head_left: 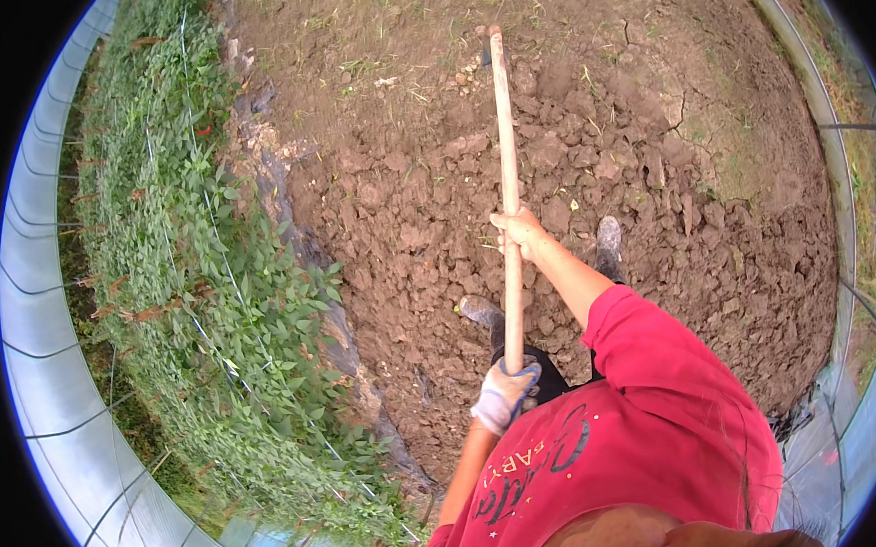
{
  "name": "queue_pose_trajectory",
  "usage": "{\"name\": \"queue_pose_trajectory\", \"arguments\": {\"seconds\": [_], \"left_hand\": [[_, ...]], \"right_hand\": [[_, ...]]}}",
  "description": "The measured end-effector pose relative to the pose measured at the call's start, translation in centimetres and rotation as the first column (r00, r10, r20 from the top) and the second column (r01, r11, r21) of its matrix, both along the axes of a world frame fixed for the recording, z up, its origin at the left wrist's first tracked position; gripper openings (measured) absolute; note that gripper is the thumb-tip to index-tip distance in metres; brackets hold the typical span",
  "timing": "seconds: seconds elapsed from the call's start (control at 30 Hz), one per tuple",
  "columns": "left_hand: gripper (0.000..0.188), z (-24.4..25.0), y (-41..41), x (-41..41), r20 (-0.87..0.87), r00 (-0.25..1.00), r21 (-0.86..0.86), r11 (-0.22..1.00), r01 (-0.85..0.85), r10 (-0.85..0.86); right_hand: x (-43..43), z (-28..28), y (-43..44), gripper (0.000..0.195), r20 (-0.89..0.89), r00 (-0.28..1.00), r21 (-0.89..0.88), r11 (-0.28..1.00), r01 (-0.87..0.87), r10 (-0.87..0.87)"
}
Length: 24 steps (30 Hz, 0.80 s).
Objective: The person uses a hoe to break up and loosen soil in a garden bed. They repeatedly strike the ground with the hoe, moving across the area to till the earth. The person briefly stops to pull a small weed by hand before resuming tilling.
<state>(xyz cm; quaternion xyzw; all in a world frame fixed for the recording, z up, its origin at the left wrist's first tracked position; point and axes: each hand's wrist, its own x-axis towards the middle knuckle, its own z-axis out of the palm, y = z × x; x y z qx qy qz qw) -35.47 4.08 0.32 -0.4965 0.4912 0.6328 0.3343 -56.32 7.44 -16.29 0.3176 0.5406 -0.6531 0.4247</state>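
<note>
A long pale wooden tool handle (506, 146) runs from near my body out over the soil. My bare right hand (521, 233) is closed around its middle. Lower down, my left hand (503, 395), in a white glove with blue trim, grips the near end. At the far end the tool's head (488, 44) rests at the ground; only a small dark part of it shows, so its kind is hard to tell. Broken brown clods (407, 231) lie around the handle and my feet, and smoother soil (412, 25) with sparse weeds lies beyond.
Dense green plants (248, 282), with strings along them, fill the left side beside a strip of dark plastic mulch film (342, 344). My muddy boots (608, 237) stand among the clods. Plastic greenhouse walls (36, 306) curve along both sides, with a pale edge rail (836, 153) at right.
</note>
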Motion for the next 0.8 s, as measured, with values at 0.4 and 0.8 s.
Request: {"name": "queue_pose_trajectory", "arguments": {"seconds": [0.4, 0.8], "left_hand": [[0.047, 0.6, -2.5, 43.3, 0.082, 0.904, -0.259, 0.866, 0.427, -0.421], [0.065, 4.8, 0.7, 37.5, 0.497, 0.589, -0.199, 0.577, 0.792, -0.638]], "right_hand": [[19.0, 8.0, 2.1, 0.016, 0.470, 0.882, -0.192, 0.970, 0.152, -0.045], [18.2, -0.7, 6.9, 0.010, 0.366, 0.908, 0.108, 0.978, 0.178, -0.205]]}}
